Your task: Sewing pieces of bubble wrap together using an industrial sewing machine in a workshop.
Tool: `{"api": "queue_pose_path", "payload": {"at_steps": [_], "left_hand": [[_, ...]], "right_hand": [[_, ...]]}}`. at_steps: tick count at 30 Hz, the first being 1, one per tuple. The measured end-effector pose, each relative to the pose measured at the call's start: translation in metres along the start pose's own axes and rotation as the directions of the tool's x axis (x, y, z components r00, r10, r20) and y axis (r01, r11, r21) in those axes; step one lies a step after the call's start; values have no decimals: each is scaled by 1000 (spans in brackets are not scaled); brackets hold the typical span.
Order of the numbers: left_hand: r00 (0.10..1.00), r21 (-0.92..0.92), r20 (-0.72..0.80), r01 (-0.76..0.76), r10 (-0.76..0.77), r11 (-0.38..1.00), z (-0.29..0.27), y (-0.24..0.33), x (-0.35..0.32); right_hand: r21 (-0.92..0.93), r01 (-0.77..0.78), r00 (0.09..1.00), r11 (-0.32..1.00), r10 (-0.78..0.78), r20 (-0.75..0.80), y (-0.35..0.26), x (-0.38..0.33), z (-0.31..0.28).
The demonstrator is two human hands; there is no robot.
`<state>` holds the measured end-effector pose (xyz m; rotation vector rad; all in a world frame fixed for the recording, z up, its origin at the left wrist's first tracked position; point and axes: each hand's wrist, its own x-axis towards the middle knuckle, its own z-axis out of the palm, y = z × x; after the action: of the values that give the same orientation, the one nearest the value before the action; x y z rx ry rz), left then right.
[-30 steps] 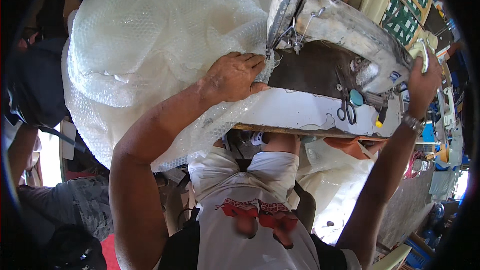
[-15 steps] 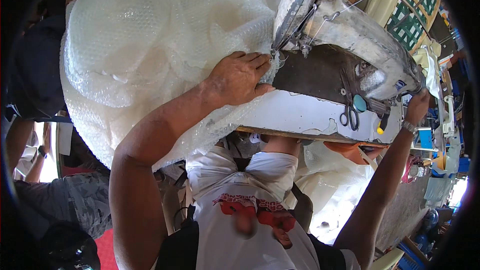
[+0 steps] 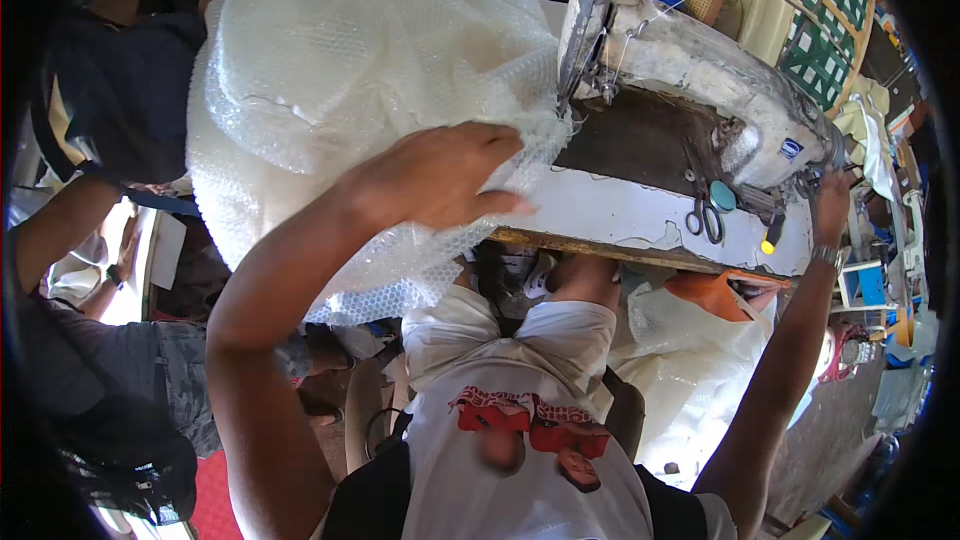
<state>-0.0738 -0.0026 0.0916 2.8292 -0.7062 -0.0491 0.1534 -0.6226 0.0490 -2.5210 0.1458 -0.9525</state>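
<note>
Left hand point(image 3: 440, 180) lies palm-down, fingers spread flat, on the big crumpled bundle of clear bubble wrap point(image 3: 350, 70), at the edge where the wrap meets the worn white wooden table top point(image 3: 620, 215); fingertips press onto the wrap right beside the needle end of the old grey-white industrial sewing machine point(image 3: 690, 70). It pins the wrap rather than clenching it: an open, flat press, not a closed fist. Right hand point(image 3: 828, 202) is out at the far right end of the table, wrist with a metal watch band, close against the machine's handwheel end; whether it grips anything cannot be told, since the fingers are hidden. The bundle sits left of the machine and covers the table's left part, hanging over the near edge. Machine's long axis runs left to right, slanting down toward the right in this view; so the wrap lies off its left end, and the left hand is much the nearer one. Blue-handled scissors point(image 3: 705, 215) lie on the table top in front of the machine. Another person's arm point(image 3: 60, 230) shows at the far left, apart from all this.
</note>
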Motion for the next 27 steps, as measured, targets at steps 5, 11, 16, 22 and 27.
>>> {"api": "queue_pose_path", "payload": {"at_steps": [5, 11, 16, 22, 27], "left_hand": [[861, 373, -477, 380, -176, 846, -83, -21, -129], [925, 583, -358, 328, -127, 743, -100, -117, -141], [782, 387, -610, 433, -126, 814, -124, -121, -150], [700, 399, -704, 529, -119, 749, -212, 56, -212], [638, 495, -766, 667, -84, 556, -260, 8, -187]], "right_hand": [[592, -286, 763, 753, -196, 617, -67, -168, -26], [627, 59, -115, 777, -618, 777, -199, -347, 51], [634, -32, 81, 773, -630, 772, -259, -397, 107], [915, -95, 346, 393, -848, 401, -341, -406, 108], [951, -169, 391, 260, -868, 307, -383, -420, 88]]}}
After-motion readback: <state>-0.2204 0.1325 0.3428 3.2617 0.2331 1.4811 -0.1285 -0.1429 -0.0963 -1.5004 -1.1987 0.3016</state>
